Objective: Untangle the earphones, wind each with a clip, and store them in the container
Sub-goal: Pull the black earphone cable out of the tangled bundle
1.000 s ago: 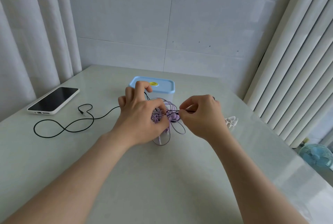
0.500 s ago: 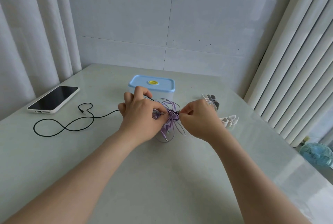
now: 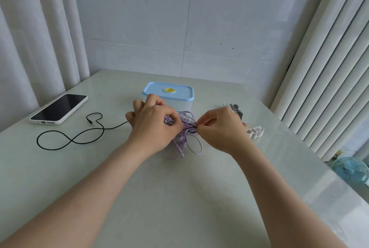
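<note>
1. The left hand (image 3: pixel 153 126) is near the middle of the table (image 3: pixel 179 198), its fingers curled round a tangle of purple earphones (image 3: pixel 184 144).
2. The right hand (image 3: pixel 221 130) has thumb and forefinger pressed together, pinching a strand at the right edge of that tangle (purple or black, I cannot tell).
3. Loose purple loops and a plug spill down between the hands onto the tabletop.
4. A black cable (image 3: pixel 79 138) runs left from under the left hand and lies in a figure-eight, its plug near the phone (image 3: pixel 60 108).
5. The container (image 3: pixel 167 92) stands just behind the hands, with its blue lid on.
6. A white clip (image 3: pixel 255 132) lies just right of the right hand, and grey clips (image 3: pixel 236 110) lie behind it (partly hidden by the knuckles).
</note>
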Demonstrator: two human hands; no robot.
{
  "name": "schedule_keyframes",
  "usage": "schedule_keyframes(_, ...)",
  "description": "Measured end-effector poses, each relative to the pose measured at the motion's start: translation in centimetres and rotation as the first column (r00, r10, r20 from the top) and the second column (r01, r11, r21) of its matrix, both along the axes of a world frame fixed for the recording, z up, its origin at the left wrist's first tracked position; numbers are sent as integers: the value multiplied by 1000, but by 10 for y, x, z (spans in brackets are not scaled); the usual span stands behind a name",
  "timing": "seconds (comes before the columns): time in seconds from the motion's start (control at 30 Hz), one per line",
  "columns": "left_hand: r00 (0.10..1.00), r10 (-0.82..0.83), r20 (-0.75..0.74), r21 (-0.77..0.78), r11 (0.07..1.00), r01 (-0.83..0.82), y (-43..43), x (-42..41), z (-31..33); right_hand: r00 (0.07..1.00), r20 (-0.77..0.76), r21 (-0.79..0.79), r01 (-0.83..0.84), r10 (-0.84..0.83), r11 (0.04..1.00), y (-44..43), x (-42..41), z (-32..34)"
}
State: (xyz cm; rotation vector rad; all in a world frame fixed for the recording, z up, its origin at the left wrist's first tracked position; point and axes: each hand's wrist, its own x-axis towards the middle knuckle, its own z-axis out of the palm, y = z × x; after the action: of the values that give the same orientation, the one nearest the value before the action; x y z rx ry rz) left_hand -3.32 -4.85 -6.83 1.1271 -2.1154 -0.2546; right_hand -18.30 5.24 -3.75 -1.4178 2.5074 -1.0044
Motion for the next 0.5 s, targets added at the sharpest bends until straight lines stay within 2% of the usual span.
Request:
schedule_keyframes(0.13,998,-57,-18,-222,974,52,-1,1,-1,1000,3,-146,-18,18,989,-2,4,2)
schedule_keyframes(0.27,995,-99,-25,-361,929,83,1,2,1,998,-54,-279,-2,-13,960,-1,8,1)
schedule_keyframes(0.37,993,-110,-46,-386,919,84,3,2,4,994,-104,-267,-15,-14,964,-2,5,-2)
schedule_keyframes(0.5,988,-126,-86,-338,937,90,0,0,2,989,-145,-264,-22,-17,964,-5,0,-7)
